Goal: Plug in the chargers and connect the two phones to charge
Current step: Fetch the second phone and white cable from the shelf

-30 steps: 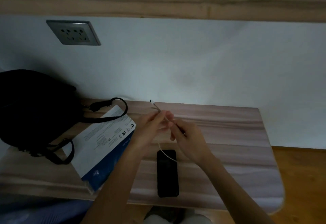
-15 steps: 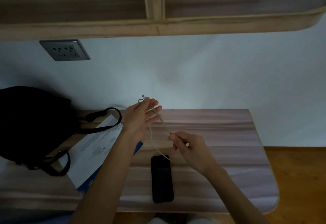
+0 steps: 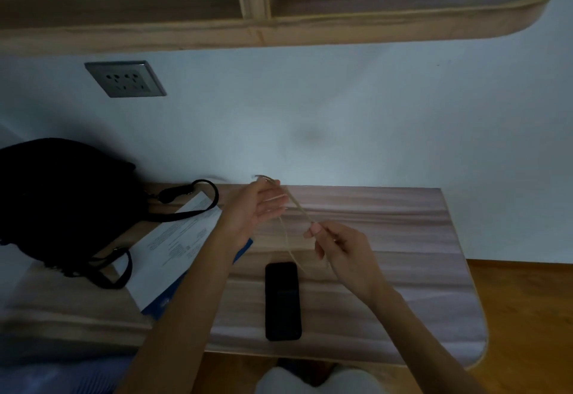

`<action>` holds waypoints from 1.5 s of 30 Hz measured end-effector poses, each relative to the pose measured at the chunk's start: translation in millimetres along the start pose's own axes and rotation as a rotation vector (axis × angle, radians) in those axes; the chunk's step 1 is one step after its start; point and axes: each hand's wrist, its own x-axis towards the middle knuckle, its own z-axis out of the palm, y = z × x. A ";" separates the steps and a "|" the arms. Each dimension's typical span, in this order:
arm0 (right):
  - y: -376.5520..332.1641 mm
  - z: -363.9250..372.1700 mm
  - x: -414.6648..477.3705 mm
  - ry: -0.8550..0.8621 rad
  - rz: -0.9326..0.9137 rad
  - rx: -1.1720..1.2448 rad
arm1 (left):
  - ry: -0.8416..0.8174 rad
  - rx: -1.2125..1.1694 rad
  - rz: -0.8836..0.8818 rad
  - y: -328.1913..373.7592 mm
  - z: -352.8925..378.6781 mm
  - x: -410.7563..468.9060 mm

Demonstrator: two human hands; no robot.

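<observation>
A thin pale charging cable runs between both hands above the wooden desk. My left hand holds one end near the wall, its small connector sticking out past the fingertips. My right hand pinches the cable lower down, and a loop of it hangs toward the desk. A black phone lies flat, screen dark, near the desk's front edge just below the hands. A grey wall socket sits high on the white wall at the left. I see only one phone and no charger brick.
A black bag with straps fills the desk's left end. A white and blue box lies beside it, partly under my left forearm. A wooden shelf overhangs the desk. Wooden floor shows at the right.
The hands have drawn apart, stretching the cable out between them; the left one rose toward the wall. The camera has tilted up, bringing the shelf into view.
</observation>
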 end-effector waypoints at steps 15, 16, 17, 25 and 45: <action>30.2 -4.4 -39.8 0.012 0.210 0.175 | 0.216 1.236 -0.240 -196.4 -11.9 -10.9; 31.5 -6.6 -43.0 0.017 0.223 0.186 | 0.234 1.287 -0.253 -206.9 -10.3 -11.0; 32.3 -8.7 -45.1 0.023 0.237 0.199 | 0.256 1.335 -0.263 -215.2 -8.9 -10.7; 22.7 -14.6 -54.9 0.014 0.269 0.237 | 0.337 1.492 -0.194 -240.1 -9.8 -12.7; -41.0 -35.1 -62.7 0.123 0.140 0.378 | 0.059 0.156 0.065 -88.9 -16.7 -91.4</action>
